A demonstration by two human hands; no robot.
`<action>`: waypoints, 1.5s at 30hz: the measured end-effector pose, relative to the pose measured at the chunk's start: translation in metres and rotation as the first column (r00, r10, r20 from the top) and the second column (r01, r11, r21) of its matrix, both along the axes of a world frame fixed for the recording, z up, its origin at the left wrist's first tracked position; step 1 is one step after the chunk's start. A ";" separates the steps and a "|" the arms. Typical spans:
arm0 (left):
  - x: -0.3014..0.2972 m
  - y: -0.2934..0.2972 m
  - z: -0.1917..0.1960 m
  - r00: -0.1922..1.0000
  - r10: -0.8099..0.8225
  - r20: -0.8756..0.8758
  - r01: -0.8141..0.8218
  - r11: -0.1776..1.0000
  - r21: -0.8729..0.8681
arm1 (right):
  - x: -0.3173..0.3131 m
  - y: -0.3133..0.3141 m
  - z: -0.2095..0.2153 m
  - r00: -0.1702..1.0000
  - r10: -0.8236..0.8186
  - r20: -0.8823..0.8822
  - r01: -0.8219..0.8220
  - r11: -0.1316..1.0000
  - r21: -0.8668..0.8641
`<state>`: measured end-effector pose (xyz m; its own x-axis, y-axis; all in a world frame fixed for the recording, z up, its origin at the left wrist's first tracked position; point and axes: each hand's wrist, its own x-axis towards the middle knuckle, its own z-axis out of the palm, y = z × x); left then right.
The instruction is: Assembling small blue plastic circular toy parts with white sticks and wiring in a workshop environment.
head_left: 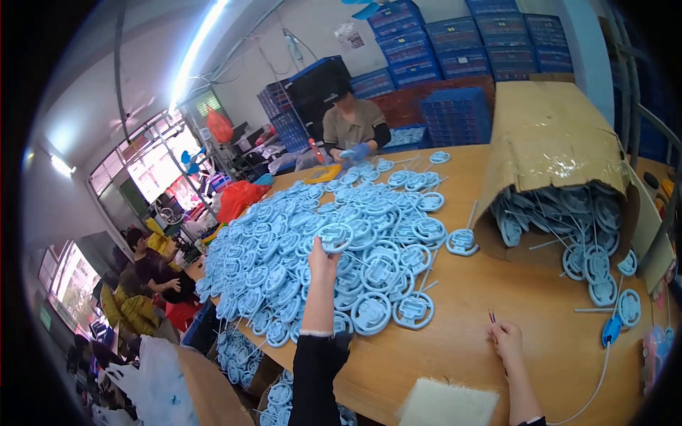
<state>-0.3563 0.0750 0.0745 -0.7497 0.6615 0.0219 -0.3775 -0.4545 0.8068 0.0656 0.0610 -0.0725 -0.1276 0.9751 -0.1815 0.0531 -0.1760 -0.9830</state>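
Observation:
My left hand (323, 264) reaches over a broad heap of light blue plastic toy steering wheels (270, 248) and is closed on the rim of one toy steering wheel (335, 238). Thin pale stems stick out from many of the wheels. Off to the right, low over the wooden table, my right hand (506, 341) is closed around a thin, dark pen-like tool (491, 317), its tip pointing away from me; its exact kind is too small to make out. Just left of my right hand, a pale square sheet (449, 405) lies at the table's near edge.
At the right a cardboard box (558, 135) on its side spills more wheels. A blue device with a white cable (611, 331) lies near it. Across the table (455, 341) a co-worker (353, 124) handles a wheel. Blue crates (455, 42) stack behind; a red bag (241, 199) sits far left.

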 end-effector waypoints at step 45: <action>0.214 0.116 -0.131 -0.308 -0.318 -0.896 -0.261 0.934 -0.242 | 0.000 0.005 -0.018 0.964 0.012 0.264 -0.048 0.990 0.130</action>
<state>-0.1419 0.1913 -0.0567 0.0783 0.8601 0.5040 0.9731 -0.1757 0.1487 0.0655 0.0655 -0.0904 -0.1224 0.9892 -0.0804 0.3152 -0.0380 -0.9483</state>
